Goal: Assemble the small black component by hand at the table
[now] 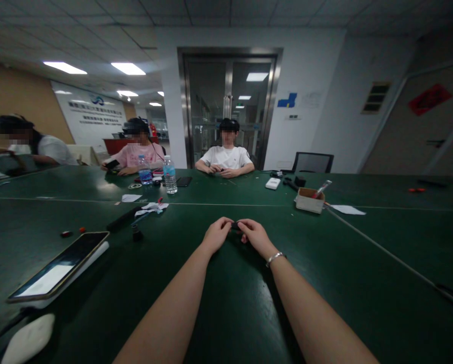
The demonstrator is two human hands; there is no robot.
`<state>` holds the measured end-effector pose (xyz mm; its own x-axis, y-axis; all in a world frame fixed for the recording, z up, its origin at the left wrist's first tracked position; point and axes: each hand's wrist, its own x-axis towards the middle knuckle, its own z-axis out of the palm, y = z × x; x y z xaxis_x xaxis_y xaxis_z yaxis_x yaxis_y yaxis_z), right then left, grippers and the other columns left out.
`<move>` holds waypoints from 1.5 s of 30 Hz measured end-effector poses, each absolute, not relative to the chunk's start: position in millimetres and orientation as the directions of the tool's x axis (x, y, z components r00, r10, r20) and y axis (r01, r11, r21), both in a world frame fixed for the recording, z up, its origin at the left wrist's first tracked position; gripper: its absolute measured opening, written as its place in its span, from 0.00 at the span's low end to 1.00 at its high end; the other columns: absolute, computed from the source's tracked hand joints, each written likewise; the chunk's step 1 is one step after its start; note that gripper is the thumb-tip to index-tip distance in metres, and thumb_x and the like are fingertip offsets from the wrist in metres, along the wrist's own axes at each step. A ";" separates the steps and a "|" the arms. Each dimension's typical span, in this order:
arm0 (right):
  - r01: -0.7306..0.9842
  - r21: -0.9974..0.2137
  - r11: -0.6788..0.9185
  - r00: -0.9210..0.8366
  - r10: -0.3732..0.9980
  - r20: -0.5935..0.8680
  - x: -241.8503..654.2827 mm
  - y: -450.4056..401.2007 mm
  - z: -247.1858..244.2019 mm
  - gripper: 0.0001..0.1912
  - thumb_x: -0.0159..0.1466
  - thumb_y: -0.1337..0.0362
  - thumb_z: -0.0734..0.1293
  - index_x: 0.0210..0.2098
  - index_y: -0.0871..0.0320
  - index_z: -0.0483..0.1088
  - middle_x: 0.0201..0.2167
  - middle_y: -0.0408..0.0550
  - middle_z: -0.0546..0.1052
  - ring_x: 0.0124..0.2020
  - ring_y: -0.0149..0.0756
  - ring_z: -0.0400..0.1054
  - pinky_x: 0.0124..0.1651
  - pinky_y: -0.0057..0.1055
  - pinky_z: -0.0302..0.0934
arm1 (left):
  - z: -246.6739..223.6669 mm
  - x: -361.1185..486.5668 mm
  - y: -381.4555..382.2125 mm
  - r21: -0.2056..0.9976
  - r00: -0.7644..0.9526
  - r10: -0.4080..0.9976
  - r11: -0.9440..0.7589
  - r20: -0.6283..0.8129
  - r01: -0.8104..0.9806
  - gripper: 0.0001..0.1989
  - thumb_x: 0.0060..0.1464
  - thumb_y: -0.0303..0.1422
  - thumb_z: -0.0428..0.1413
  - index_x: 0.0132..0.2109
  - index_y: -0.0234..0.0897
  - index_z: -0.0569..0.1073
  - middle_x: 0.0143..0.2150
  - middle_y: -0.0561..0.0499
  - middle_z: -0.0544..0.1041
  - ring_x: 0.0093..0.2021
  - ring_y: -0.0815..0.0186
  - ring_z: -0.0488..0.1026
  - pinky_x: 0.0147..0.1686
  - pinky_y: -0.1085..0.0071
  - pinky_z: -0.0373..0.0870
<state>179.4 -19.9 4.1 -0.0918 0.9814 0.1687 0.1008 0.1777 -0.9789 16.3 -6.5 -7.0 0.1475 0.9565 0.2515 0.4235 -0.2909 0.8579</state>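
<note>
In the head view, a small open carton (310, 203) is standing on the green table (344, 283), with a slim tool (322, 188) leaning out of it. To the left of this carton and nearer than it, the left hand (218, 235) and the right hand (254, 233) are meeting at a small black piece (234, 226): the left hand is pinching one end with its thumb and fingers, and the right hand is pinching the other end. The view is not showing whether the piece is touching the table. A silver bracelet (275, 259) is circling the right wrist, also nearer than the carton. Much farther left of the carton, on its near side, a phone (61, 268) is lying on a white object (85, 269). Just right of the carton, a sheet of paper (348, 209) is resting flat. Beyond the carton and to its left, a white device (272, 183) is lying, and a water bottle (170, 174) is standing farther left. Beyond the carton, across the table and leftward, a person in a white shirt (228, 157) is sitting, while a person in a pink top (147, 155) is sitting farther left.
</note>
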 end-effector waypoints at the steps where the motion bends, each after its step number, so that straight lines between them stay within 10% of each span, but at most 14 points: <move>1: 0.099 -0.979 0.178 -0.091 0.981 0.169 179.4 -19.8 4.0 0.11 0.60 0.63 0.65 0.40 0.62 0.70 0.22 0.42 0.73 0.15 0.24 0.64 0.18 0.21 0.59 | -6.8 16.5 -6.6 0.861 0.144 0.957 -0.290 0.252 0.417 0.16 0.58 0.42 0.47 0.45 0.40 0.74 0.37 0.50 0.76 0.37 0.66 0.71 0.39 0.71 0.67; 45: 0.095 -0.982 0.161 -0.098 0.984 0.152 180.0 -19.5 2.0 0.11 0.60 0.62 0.66 0.40 0.62 0.71 0.22 0.42 0.73 0.15 0.23 0.63 0.19 0.20 0.59 | -7.8 15.6 -5.9 0.856 0.169 0.948 -0.316 0.270 0.409 0.16 0.58 0.41 0.45 0.45 0.41 0.74 0.38 0.50 0.76 0.37 0.67 0.71 0.36 0.73 0.66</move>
<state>180.0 -19.5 2.0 -0.0981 0.9835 0.1519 0.0949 0.1612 -0.9823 15.6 -5.9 -7.8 0.1688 0.9480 0.2697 0.4086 -0.3163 0.8561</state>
